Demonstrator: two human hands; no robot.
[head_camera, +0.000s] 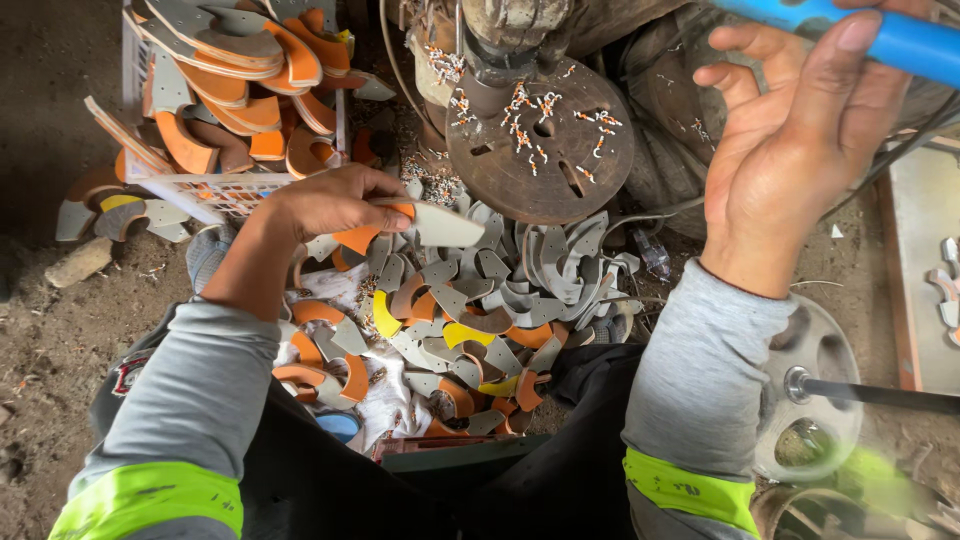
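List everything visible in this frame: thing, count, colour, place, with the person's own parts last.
curved cut pieces: many, grey, orange, some yellow; heaped at centre under the disc
white basket: one, upper left, filled with orange and grey pieces
round metal disc: one, rusty brown, top centre, strewn with small white and orange scraps
blue handle: one, top right
perforated wheel: one, pale grey, lower right, on a dark rod
dirt floor: brown, left side
left hand: pinches a flat grey piece
right hand: fingers spread, thumb on the blue handle
sleeves: two, grey with yellow-green bands
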